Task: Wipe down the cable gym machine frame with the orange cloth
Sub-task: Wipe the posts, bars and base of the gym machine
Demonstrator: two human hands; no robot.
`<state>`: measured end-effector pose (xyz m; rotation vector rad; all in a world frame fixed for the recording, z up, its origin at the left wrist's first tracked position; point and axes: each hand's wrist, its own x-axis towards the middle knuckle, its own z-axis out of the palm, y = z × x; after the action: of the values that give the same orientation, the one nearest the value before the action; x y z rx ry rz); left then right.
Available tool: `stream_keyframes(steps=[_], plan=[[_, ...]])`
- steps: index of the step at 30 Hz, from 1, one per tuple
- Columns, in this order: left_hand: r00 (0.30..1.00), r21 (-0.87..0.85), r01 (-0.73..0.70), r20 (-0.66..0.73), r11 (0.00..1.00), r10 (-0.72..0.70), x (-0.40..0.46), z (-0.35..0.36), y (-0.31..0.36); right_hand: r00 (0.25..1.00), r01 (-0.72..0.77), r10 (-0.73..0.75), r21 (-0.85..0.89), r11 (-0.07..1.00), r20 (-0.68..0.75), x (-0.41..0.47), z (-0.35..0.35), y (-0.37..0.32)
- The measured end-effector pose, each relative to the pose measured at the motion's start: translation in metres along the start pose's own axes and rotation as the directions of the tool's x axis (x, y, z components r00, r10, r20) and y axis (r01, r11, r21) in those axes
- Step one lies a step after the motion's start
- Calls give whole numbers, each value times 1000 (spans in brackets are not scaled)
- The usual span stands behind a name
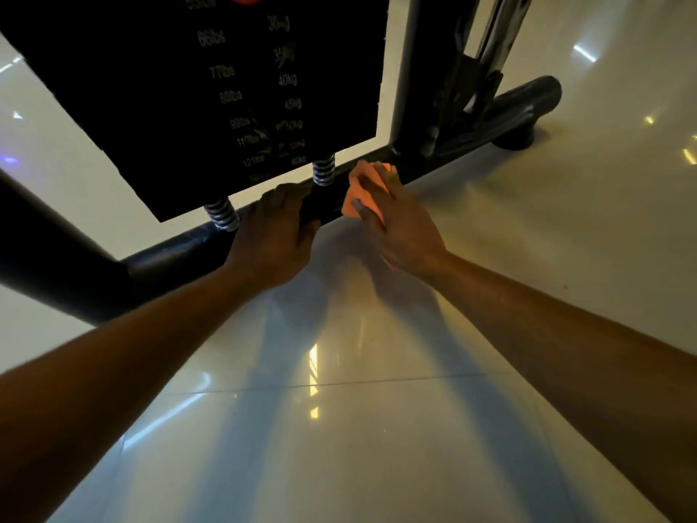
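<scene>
The cable machine's black base tube (pixel 177 251) runs low across the floor from lower left to upper right. My left hand (pixel 275 235) wraps its fingers over the top of this tube, just right of a coil spring. My right hand (pixel 396 220) presses the orange cloth (pixel 362 194) against the tube a little further right, near the joint with the grey upright post (pixel 405 69). Most of the cloth is hidden under my palm and fingers.
The black weight stack (pixel 211 88) with printed lbs and kg figures hangs above the tube on two coil springs (pixel 323 169). A thick black tube (pixel 49 254) crosses at the left. A rubber foot (pixel 516 139) ends the base at right. Glossy tiled floor (pixel 358 409) lies below.
</scene>
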<state>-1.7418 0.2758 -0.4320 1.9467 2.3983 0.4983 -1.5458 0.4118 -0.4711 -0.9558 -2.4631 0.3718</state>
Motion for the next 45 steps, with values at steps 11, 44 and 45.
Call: stream_keyframes(steps=[11, 44, 45], plan=[[991, 35, 57, -125, 998, -52, 46, 57, -21, 963, 104, -131, -123, 987, -237, 27, 84, -2], [958, -35, 174, -225, 984, -177, 48, 66, -12, 959, -56, 40, -47, 997, -282, 39, 82, 39], [956, -27, 179, -231, 983, -180, 48, 67, -11, 945, -106, 103, 6, 994, -310, 45, 76, 38]])
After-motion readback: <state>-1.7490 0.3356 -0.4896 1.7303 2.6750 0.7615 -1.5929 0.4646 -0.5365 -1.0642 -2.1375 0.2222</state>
